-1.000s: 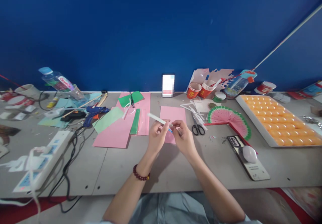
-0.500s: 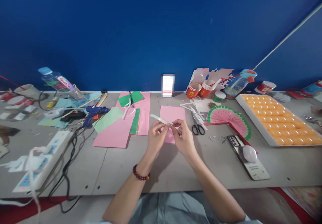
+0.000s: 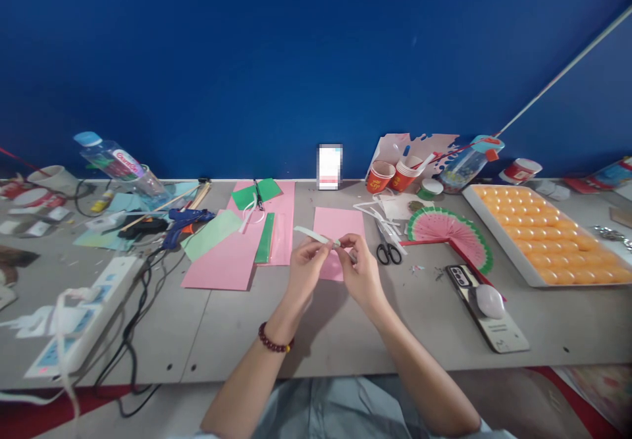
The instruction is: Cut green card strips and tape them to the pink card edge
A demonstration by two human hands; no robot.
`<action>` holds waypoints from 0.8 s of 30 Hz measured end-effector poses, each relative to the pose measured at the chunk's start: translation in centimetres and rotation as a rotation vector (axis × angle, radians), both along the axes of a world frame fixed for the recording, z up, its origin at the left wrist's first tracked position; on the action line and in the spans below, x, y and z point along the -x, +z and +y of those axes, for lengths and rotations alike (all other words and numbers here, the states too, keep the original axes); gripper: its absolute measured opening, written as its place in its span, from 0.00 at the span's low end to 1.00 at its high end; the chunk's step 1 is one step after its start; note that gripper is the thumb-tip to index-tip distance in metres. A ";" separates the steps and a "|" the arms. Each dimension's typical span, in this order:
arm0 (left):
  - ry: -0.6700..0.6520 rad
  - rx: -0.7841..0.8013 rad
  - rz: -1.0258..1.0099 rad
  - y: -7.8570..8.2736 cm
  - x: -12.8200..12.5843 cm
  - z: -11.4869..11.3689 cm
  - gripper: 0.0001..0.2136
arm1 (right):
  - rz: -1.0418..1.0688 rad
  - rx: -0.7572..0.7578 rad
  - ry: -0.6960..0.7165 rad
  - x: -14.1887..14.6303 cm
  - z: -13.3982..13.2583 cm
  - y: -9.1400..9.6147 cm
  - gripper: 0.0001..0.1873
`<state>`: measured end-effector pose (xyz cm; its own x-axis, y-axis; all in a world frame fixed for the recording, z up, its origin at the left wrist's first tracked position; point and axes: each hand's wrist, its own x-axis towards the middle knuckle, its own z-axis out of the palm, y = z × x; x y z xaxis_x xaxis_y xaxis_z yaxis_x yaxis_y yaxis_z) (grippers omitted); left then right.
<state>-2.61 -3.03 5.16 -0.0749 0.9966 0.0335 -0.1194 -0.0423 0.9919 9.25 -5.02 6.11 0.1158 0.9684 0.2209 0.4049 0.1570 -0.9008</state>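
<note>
– take it from the biggest down. what's there?

– the blue wall (image 3: 237,64), then the grey counter (image 3: 247,334) along its foot. toward the counter's right end sits a tray (image 3: 498,247) of orange domes.

– and nearer the middle?

– a small pink sheet (image 3: 340,218), lying flat between the far edge and the near edge, partly hidden by the person's hands.

– how are those two hands?

– raised over the counter, close together. the left hand (image 3: 309,268) has thumb and fingers pinched on a pale strip (image 3: 311,233). the right hand (image 3: 359,261) has its fingertips pressed together on the strip's inner end. black-handled scissors (image 3: 389,253) lie just right of that hand, apart from it.

– which way does the strip point?

– its long axis slants: the free end pokes out past the left fingers, toward the counter's far left corner, and the other end drops toward the near edge, in between the two hands.

– so which hand is nearer the free end?

– the left, plainly. the right is only at the inner tip. whether that tip is folded or curled, i can't tell from here; the fingers cover it.
</note>
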 end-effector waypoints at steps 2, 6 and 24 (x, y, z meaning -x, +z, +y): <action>0.003 0.006 -0.001 0.0 0.0 0.0 0.10 | -0.007 -0.004 -0.002 0.0 0.0 0.0 0.07; 0.005 -0.001 0.014 0.0 0.0 0.0 0.10 | -0.023 -0.005 0.002 -0.1 0.0 0.0 0.07; -0.079 -0.265 0.311 1.4 0.2 -0.5 0.10 | 0.041 -0.016 -0.001 -0.2 0.3 -0.4 0.07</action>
<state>-2.79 -3.51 6.55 0.0557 0.9529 0.2982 0.1710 -0.3033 0.9374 9.45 -4.75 5.75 0.1265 0.9645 0.2318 0.3681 0.1714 -0.9138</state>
